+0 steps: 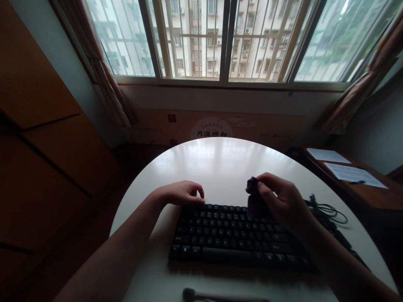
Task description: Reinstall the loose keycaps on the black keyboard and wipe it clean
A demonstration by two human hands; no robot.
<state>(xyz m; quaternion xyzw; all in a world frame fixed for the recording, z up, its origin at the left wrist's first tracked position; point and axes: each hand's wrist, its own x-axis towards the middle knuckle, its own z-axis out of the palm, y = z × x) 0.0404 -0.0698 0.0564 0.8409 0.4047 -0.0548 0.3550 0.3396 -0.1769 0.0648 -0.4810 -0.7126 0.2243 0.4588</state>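
A black keyboard (233, 237) lies on a round white table (220, 167) in front of me. My left hand (181, 193) rests at the keyboard's far left corner, fingers curled, fingertips touching its top edge. My right hand (281, 201) is closed around a small dark purple object (252, 197), perhaps a cloth or brush, held over the upper right rows of keys. Both forearms reach in from the bottom of the view.
A black cable (329, 209) coils on the table to the right of the keyboard. A dark stick-like tool (201, 295) lies at the near edge. Papers and a pen (349, 173) sit on a side desk at right. A wooden cabinet (47, 147) stands left; a window behind.
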